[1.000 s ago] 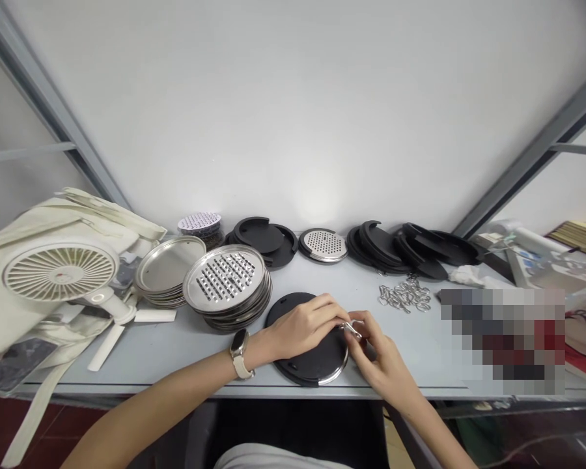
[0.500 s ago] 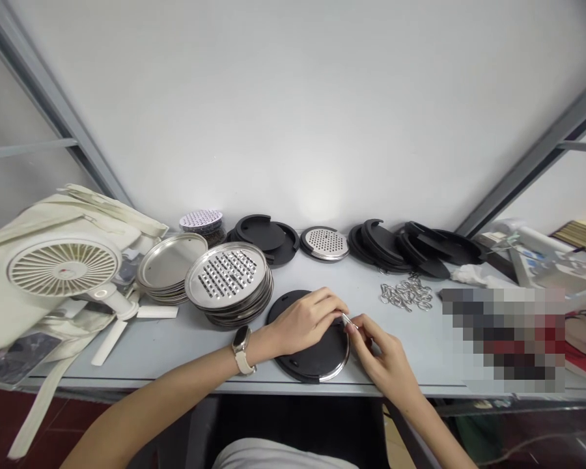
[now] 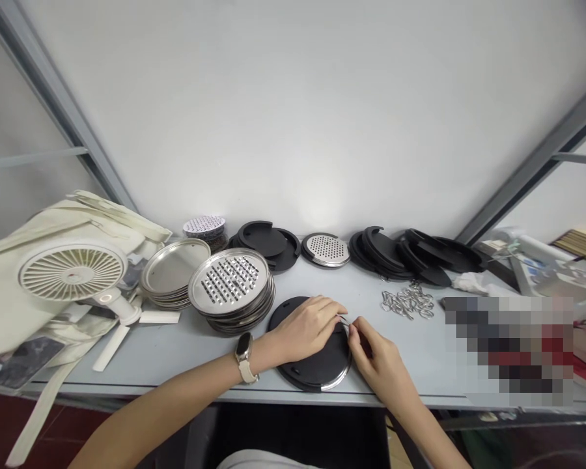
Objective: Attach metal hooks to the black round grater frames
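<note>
The black disc (image 3: 317,368) lies flat on the grey table (image 3: 325,281), close to the near edge and right in front of you, a bright metal rim showing along its right side. Your left hand (image 3: 305,329) reaches across the top of it, palm down, fingers together and pointing toward the right; whether those fingers actually grip anything, I cannot tell. Your right hand (image 3: 383,365) comes in from the other side, thumb and forefinger pinched narrow on a small metal piece (image 3: 344,320), right at the disc's upper right edge, with your left fingertips just beside it. The piece is thin and partly hidden by fingers, so its full shape doesn't show. On your left wrist sits a watch (image 3: 245,352) with a pale strap. Just left of the disc rises a stack of metal graters (image 3: 232,283), the top one tilted, with plain metal discs (image 3: 173,270) piled beyond. Up toward the wall, a perforated disc (image 3: 328,247) sits between two groups of black holders (image 3: 261,238), and to the right, in front of the second group, metal loops (image 3: 407,301) lie in a loose heap.
</note>
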`<state>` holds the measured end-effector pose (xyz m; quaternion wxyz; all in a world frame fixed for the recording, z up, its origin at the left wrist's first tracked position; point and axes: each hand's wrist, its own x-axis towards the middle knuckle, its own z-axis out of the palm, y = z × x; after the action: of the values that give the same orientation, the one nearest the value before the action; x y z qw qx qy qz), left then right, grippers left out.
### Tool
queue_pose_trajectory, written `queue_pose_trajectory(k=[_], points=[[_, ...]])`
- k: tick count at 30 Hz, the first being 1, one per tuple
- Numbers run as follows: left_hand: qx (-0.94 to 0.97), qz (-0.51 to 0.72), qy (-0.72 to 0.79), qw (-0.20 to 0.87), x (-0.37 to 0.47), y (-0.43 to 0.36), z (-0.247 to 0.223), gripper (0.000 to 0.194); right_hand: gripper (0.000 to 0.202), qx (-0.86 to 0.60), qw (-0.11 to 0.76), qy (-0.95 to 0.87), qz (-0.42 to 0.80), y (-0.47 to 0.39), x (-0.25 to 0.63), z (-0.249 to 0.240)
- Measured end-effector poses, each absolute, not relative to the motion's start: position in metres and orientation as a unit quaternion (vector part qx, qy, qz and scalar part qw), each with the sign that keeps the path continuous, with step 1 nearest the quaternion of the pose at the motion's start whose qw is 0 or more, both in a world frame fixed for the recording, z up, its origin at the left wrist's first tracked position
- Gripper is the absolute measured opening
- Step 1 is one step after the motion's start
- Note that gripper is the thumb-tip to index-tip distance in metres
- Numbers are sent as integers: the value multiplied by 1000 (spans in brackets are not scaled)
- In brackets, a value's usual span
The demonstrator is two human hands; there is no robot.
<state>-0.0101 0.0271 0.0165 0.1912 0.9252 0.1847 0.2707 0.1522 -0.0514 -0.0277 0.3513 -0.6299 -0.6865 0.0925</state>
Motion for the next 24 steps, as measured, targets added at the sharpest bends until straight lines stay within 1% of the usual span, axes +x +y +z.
queue_pose_trajectory(k=[6,11,14,19,24], points=[[940,246,167,166,-11,23,18,26,19,-630,306,-712,53,-49,154,-27],[942,240,166,169,-11,27,15,18,19,-629,306,-712,63,-47,152,-27],[939,236,166,186,-12,28,16,16,20,-619,299,-725,39,-48,151,-28],[932,237,162,223,-13,27,19,16,20,-598,292,-745,-49,-49,151,-30],[924,238,164,250,-13,27,20,17,19,-592,292,-749,-60,-51,151,-30]])
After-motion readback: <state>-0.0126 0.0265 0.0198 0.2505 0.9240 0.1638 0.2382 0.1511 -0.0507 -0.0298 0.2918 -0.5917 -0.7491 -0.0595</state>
